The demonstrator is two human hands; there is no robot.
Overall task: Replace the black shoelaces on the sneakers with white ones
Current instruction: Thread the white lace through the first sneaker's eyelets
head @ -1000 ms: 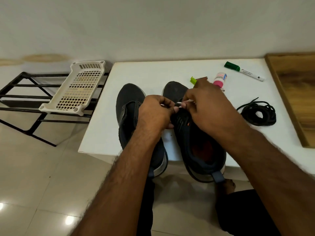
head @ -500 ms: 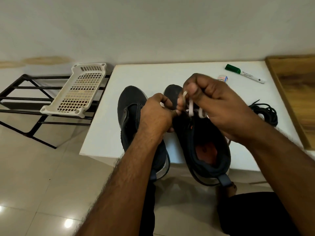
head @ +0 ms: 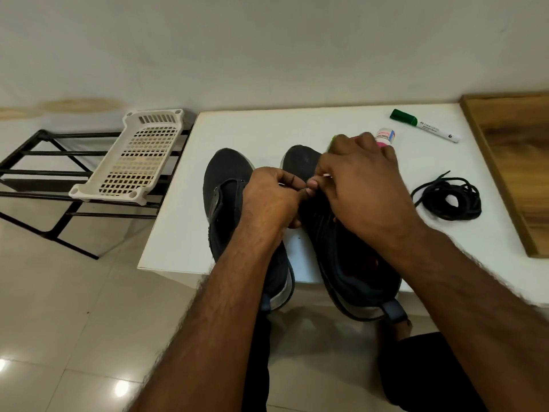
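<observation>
- Since half a second ago my right hand [head: 367,185] has dropped from its raised pull back down onto the front eyelets, so the white lace [head: 325,175] that stood up in a loop now shows only as a short sliver at my fingertips.
- Far left of the frame: a cream perforated plastic tray [head: 135,162] lies tilted across a black metal rack [head: 44,173], out of the way.
- Left of centre: the left sneaker [head: 228,185] sits toe-away on the white table [head: 267,129], its eyelets bare as far as I can see, I judge waiting its turn.
- Centre: my left hand [head: 273,197] is curled, fingertips pinching at the lacing spot on the right sneaker [head: 350,251], apparently steadying it.
- My right hand is curled too, pinching the white lace end, I judge to feed it through an eyelet.
- Right: a small tube with a pink band [head: 385,136] peeks out behind my knuckles; its print is too small to read.
- Upper right: a green-capped whiteboard marker [head: 424,129]; its logo is illegible.
- Far right: the removed black shoelaces [head: 451,200] lie coiled beside a wooden board [head: 511,162].
</observation>
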